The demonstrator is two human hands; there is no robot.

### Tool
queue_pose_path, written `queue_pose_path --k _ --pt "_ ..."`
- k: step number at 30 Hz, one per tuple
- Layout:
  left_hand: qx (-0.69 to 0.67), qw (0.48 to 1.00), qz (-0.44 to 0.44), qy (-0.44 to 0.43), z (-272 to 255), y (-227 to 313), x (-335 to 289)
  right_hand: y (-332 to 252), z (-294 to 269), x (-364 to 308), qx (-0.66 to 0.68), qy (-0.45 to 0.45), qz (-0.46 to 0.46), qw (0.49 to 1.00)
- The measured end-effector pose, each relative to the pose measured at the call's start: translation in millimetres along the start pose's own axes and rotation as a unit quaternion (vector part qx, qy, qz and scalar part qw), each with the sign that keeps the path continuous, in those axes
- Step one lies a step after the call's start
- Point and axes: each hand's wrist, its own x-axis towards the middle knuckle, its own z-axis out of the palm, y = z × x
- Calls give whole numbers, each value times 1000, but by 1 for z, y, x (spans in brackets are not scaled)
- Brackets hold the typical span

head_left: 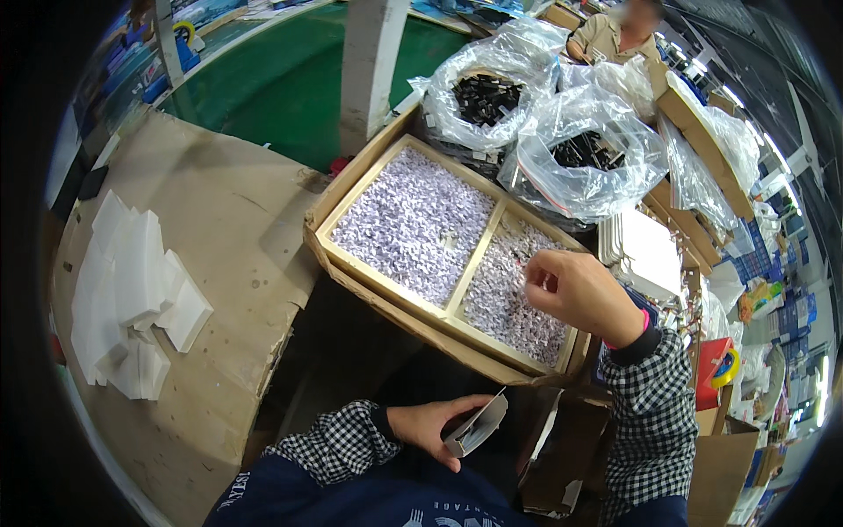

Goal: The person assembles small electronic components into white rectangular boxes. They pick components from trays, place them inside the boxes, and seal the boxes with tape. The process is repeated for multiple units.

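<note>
Hands at a two-part wooden tray of small pale pieces.
Right hand [575,290] pinched a piece over the tray [479,263]; left hand [435,426] gripped a small grey box [479,428]. Two clear bags [584,162] of black parts lay behind, white sheets [132,299] stacked left.

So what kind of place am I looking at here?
Likely a small-parts packing or assembly workshop: a divided wooden tray of tiny pale pieces, clear bags of black parts, stacked white cards on cardboard.

a small open grey box [479,428] tilted low, divided wooden tray [474,268] of small pieces beyond.
</note>
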Motion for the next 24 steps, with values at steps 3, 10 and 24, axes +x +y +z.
queue_pose_path --k 3,10,24 --pt "-3 1000 9 3 0 -1 -1 -7 0 5 -6 4 29 1000" --pt "17 1000 0 5 -6 -5 -6 -18 3 22 44 4 -16 999" --pt "17 1000 2 22 -6 -4 -13 -19 44 94 -184 56 -124 973"
